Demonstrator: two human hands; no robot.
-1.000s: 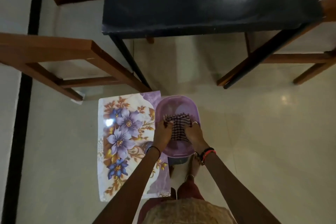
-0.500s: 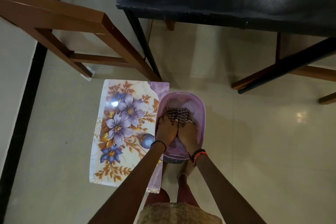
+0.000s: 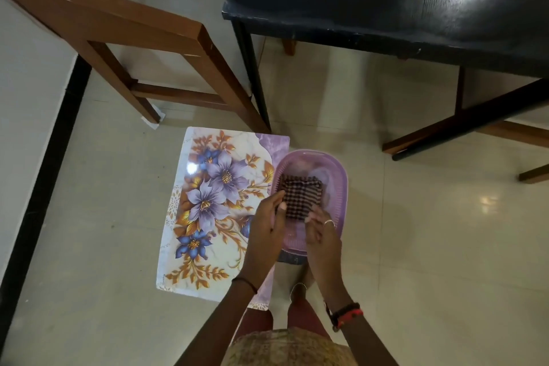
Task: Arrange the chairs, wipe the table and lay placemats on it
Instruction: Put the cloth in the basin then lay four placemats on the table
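Note:
A purple plastic basin [image 3: 341,184] stands on the floor in front of me. Over it I hold a folded checked cloth [image 3: 300,196]. My left hand [image 3: 269,226] pinches the cloth's left near edge and my right hand [image 3: 322,232] pinches its right near edge. A floral placemat [image 3: 214,205] lies flat on the floor to the left of the basin, partly under it. The dark table [image 3: 401,0] is ahead at upper right. A wooden chair [image 3: 118,30] stands at upper left beside the table's corner leg.
Another wooden chair's legs [image 3: 511,134] show under the table at the right. A black floor stripe [image 3: 44,175] runs down the left side. My feet [image 3: 300,282] are just behind the basin. Open tiled floor lies to the right.
My hands have lifted the cloth higher out of the basin and spread apart to its edges. The view has shifted, so the table and chair sit further right.

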